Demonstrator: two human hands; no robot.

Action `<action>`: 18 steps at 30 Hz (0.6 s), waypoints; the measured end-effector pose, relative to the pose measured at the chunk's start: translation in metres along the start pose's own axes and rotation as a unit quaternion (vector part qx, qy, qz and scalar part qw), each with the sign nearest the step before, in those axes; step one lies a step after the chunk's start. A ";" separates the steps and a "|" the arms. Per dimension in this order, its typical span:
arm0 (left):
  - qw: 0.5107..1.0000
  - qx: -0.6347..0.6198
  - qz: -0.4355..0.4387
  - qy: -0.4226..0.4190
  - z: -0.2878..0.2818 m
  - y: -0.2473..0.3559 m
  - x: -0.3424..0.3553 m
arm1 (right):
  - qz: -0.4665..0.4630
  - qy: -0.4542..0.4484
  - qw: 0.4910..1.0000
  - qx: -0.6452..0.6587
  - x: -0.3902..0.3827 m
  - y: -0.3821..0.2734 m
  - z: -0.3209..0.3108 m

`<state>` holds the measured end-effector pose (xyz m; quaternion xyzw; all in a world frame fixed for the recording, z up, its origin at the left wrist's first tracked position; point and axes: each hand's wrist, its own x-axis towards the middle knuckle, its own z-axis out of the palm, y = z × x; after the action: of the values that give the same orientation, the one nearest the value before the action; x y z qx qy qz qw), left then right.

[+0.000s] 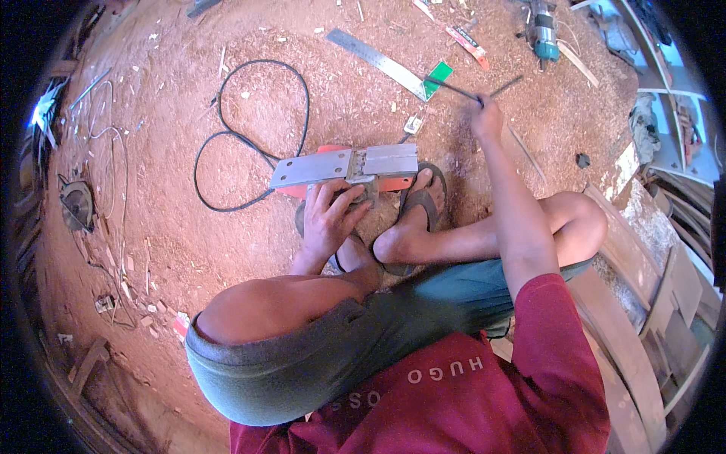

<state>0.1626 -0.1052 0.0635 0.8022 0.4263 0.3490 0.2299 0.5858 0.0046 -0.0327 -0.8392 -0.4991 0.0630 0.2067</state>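
Observation:
An electric hand planer [386,160] lies upside down by my feet, its grey metal sole and cutter slot facing up and its orange body showing at the edges. My left hand [327,219] grips the planer's near side, with the fingers bent over a dark part below the sole. Out to the right, my right hand [486,121] is raised, closed on a thin dark rod-like tool [454,88] with two arms spread in a V. I cannot make out its exact kind. Past it lies a metal try square [378,62] with a green stock [438,81].
A black cord [306,98] loops on the shavings-strewn floor left of the planer. A teal power tool [544,38] and an orange-and-white packet [469,47] lie at the far right. A circular saw [76,203] sits far left. Boards [624,242] and shelving [677,132] line the right.

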 end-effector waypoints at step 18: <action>0.999 -0.003 0.000 0.043 0.005 -0.005 -0.005 | -0.343 -0.450 0.824 -0.026 -0.091 -0.235 -0.041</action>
<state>0.1616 -0.1070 0.0554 0.7858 0.4350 0.3841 0.2139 0.3626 0.0121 0.0921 -0.4973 -0.7939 0.3455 -0.0548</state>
